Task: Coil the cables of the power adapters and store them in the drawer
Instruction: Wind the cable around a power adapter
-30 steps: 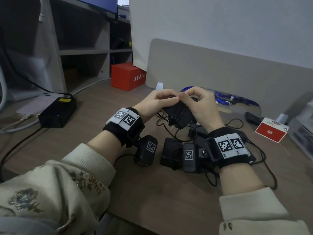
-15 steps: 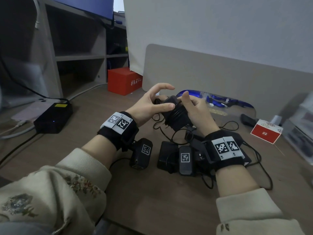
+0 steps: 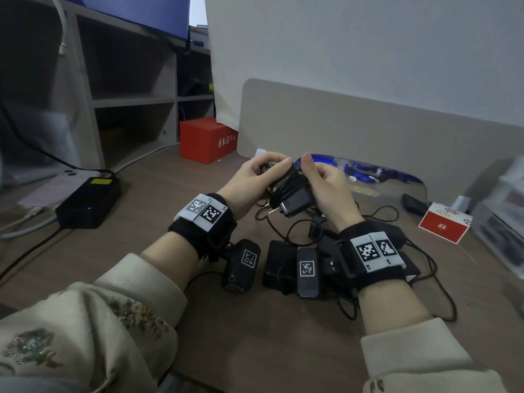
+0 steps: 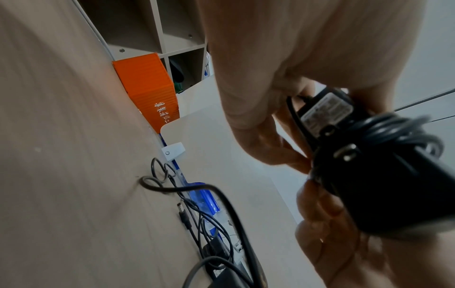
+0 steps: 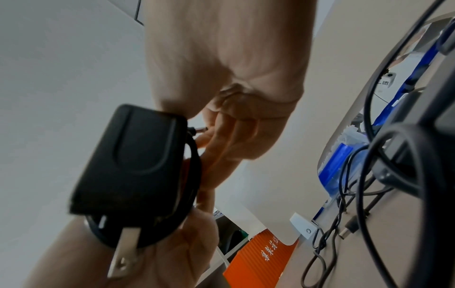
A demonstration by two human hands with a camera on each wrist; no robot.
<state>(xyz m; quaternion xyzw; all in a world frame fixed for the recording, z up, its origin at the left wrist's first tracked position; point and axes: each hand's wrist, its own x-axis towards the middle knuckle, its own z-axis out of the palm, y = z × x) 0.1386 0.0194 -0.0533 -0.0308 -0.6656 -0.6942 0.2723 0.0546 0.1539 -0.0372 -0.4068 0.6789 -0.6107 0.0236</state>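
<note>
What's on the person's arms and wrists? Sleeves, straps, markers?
Cream sleeves with embroidered floral patches. Bare left hand and right hand. Each wrist has a black strap topped by white blocks bearing black-and-white square tags, plus a black camera unit with its own tag.

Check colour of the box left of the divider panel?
Orange-red box with white lettering; clearest in the head view.

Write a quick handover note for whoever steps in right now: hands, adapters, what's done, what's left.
Left hand and right hand both grip one power adapter above the desk; its cable is wound round the body.
Other adapters lie on the desk by the wrists, their cables loose.
Done: the held one is nearly coiled.
Left: coil the rest, store all. No drawer in view.
</note>
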